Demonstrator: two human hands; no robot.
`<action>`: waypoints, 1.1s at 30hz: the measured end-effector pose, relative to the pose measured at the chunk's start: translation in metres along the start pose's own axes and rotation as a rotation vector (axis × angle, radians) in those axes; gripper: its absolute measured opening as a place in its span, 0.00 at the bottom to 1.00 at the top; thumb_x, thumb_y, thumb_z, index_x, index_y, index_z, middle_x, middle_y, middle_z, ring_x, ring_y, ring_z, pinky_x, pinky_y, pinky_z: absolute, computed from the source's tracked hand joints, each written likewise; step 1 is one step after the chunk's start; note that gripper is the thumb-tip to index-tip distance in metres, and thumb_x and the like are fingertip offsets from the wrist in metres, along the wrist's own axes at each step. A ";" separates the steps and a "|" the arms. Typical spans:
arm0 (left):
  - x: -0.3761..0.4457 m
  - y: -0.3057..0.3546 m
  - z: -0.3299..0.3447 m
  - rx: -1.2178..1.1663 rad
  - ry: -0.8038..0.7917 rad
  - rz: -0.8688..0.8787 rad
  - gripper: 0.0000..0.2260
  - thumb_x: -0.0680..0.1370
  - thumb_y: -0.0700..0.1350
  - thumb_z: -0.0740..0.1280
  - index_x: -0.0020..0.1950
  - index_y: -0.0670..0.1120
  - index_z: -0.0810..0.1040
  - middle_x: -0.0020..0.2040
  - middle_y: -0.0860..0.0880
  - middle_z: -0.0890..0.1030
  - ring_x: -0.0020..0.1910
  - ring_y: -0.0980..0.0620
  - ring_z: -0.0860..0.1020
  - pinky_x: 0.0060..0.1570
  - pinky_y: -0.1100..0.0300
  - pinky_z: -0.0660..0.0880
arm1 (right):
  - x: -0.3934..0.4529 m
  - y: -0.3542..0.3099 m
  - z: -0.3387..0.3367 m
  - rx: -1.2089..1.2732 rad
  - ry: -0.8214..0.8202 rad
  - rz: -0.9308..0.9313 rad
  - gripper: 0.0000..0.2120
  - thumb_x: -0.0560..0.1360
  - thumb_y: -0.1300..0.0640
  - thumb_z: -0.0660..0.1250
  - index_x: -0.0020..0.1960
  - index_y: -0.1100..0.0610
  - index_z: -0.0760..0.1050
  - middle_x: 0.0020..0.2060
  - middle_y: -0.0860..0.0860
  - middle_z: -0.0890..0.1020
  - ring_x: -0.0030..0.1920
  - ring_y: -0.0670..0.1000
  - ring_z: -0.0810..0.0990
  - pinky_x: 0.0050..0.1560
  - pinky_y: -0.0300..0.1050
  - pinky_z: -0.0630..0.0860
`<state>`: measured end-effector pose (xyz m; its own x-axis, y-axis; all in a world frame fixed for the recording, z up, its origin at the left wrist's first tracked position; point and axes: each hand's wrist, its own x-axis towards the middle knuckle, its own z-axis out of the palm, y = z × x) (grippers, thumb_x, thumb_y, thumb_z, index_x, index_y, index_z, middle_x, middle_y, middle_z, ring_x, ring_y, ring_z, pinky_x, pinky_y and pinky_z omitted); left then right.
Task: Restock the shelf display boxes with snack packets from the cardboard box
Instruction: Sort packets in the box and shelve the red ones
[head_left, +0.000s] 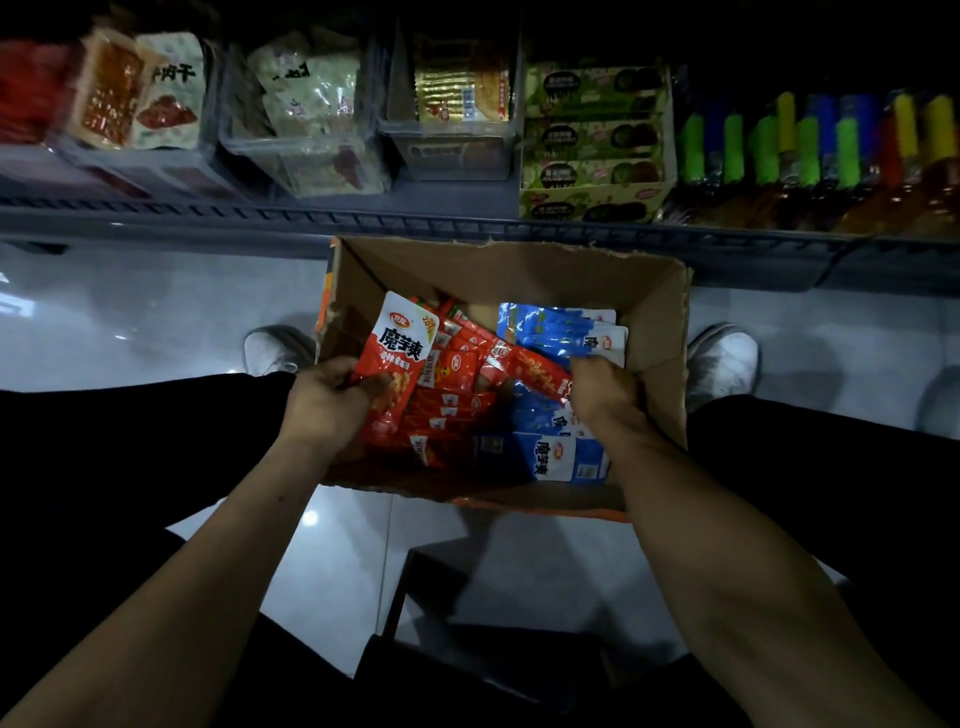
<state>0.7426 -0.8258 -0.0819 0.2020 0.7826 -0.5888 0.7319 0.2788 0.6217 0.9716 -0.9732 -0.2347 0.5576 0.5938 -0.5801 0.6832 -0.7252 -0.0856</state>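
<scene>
An open cardboard box (660, 312) sits on the floor between my feet, filled with red snack packets (457, 369) on the left and blue snack packets (556, 327) on the right. My left hand (327, 400) grips a red packet (402, 343) at its lower end, lifted a little above the pile. My right hand (605, 389) is closed inside the box on the end of another red packet (540, 371) that lies across the pile. On the shelf above stand clear display bins (447, 145) and a green display box (592, 202) with packets in them.
The grey shelf edge (415, 221) runs across just beyond the box. Colourful bottles (810, 150) stand at the right of the shelf. My white shoes (275, 348) flank the box on a glossy tiled floor. A dark stool frame (415, 587) lies below the box.
</scene>
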 end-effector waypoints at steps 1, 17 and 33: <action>-0.001 0.002 0.000 0.003 -0.011 0.008 0.10 0.76 0.47 0.71 0.56 0.49 0.81 0.51 0.52 0.80 0.48 0.50 0.78 0.52 0.57 0.73 | -0.003 0.002 -0.003 0.084 -0.038 0.009 0.17 0.73 0.56 0.71 0.61 0.57 0.75 0.53 0.57 0.80 0.52 0.57 0.80 0.50 0.50 0.79; -0.028 0.117 -0.032 0.546 -0.438 0.651 0.05 0.77 0.42 0.68 0.48 0.53 0.78 0.45 0.55 0.81 0.45 0.55 0.79 0.44 0.65 0.73 | -0.134 -0.004 -0.213 0.678 0.048 -0.259 0.08 0.75 0.61 0.71 0.51 0.52 0.76 0.44 0.46 0.79 0.41 0.47 0.79 0.33 0.35 0.71; -0.060 0.185 -0.036 -0.222 -0.357 0.733 0.03 0.73 0.47 0.72 0.44 0.52 0.79 0.40 0.48 0.85 0.36 0.56 0.83 0.36 0.59 0.78 | -0.194 -0.042 -0.306 1.615 0.312 -0.284 0.26 0.72 0.34 0.60 0.53 0.54 0.81 0.48 0.55 0.86 0.53 0.54 0.84 0.56 0.55 0.79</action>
<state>0.8427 -0.8009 0.0870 0.7969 0.5957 -0.1011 0.1977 -0.0991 0.9752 0.9791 -0.9514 0.1296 0.7112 0.6589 -0.2450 -0.2731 -0.0621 -0.9600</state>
